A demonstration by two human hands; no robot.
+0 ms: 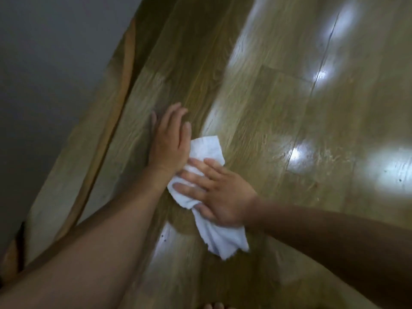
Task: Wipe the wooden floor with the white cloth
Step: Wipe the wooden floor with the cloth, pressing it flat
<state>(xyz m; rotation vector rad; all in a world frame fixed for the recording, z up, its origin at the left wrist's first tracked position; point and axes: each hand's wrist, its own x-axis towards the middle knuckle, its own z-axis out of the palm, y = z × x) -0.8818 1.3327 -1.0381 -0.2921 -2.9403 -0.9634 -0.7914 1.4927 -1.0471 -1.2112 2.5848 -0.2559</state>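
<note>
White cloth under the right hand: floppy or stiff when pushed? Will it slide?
Likely floppy: the white cloth is creased and bunched under the right hand. Probably slides easily, since the wooden floor looks glossy. Loose ends may fold over when pushed.

left hand (169,144) lies flat, fingers straight together; right hand (219,197) flat too, fingers spread, tips just beside the left wrist.

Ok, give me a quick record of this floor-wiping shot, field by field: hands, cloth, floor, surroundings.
left hand: flat on the floor, fingers straight, next to the cloth
right hand: fingers spread, pressing down on the cloth
white cloth: crumpled, lying on the floor, partly under the right hand
wooden floor: glossy, with bright light reflections
wall: grey, at the left, with a wooden skirting
</note>
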